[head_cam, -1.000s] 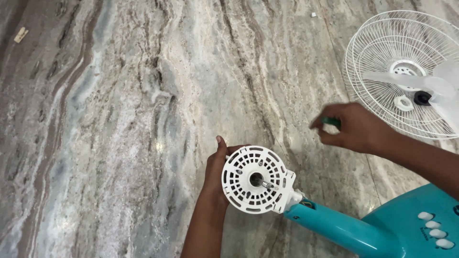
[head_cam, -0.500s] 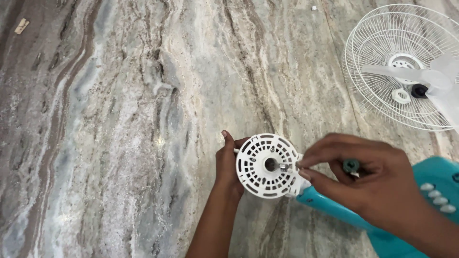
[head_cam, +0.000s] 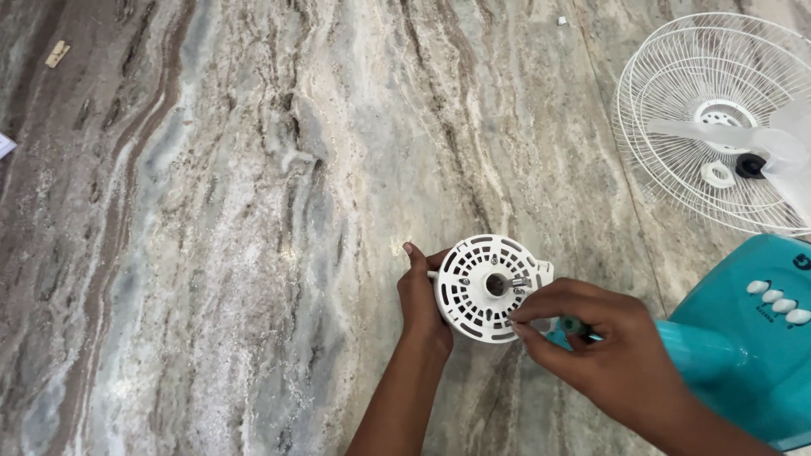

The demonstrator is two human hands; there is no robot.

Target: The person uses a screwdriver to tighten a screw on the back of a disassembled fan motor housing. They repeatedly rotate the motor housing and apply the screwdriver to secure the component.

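Observation:
My left hand (head_cam: 420,300) grips the left edge of a round white vented fan motor cover (head_cam: 473,295) and holds it facing up, its metal shaft in the middle. My right hand (head_cam: 608,355) reaches in from the right, its fingertips pinched at the cover's right side next to the shaft. A small green part (head_cam: 574,324) is tucked between its fingers. The cover sits at the end of a teal fan neck, which my right hand mostly hides.
The teal fan base (head_cam: 743,355) with white buttons (head_cam: 777,300) lies at the right. A white wire grille (head_cam: 676,110) lies upper right, with a translucent blade (head_cam: 786,143), a white ring (head_cam: 718,175) and a black cap (head_cam: 748,165) on it. All rests on a veined marble floor (head_cam: 211,253).
My right hand left the spot near the grille with the green part and came down to the cover's right side. The cover shifted slightly right and turned more face-up.

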